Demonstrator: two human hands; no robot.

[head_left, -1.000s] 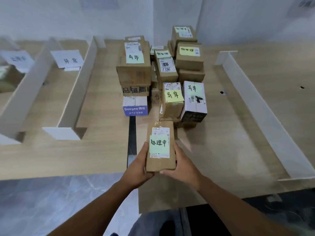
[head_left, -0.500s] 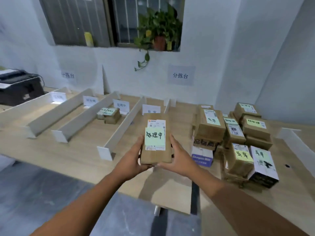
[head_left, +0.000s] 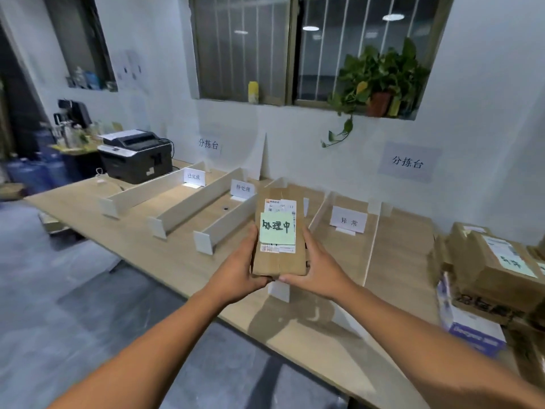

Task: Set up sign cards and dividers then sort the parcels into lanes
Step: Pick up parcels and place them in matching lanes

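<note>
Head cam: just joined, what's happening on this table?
A person is sorting parcels. Both hands, left hand and right hand, hold a brown parcel with a green note reading 处理中, lifted above the table. White dividers already form lanes, with sign cards standing: 已完成, 待处理 and 异常. Any 处理中 card is hidden behind the parcel. The visible lanes look empty. Unsorted parcels sit stacked on the right.

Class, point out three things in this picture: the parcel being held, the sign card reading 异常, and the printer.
held parcel (head_left: 279,262): head view, bare cardboard below its labels.
异常 sign card (head_left: 348,220): head view, centre of its white face.
printer (head_left: 136,159): head view, dark front panel.
</note>
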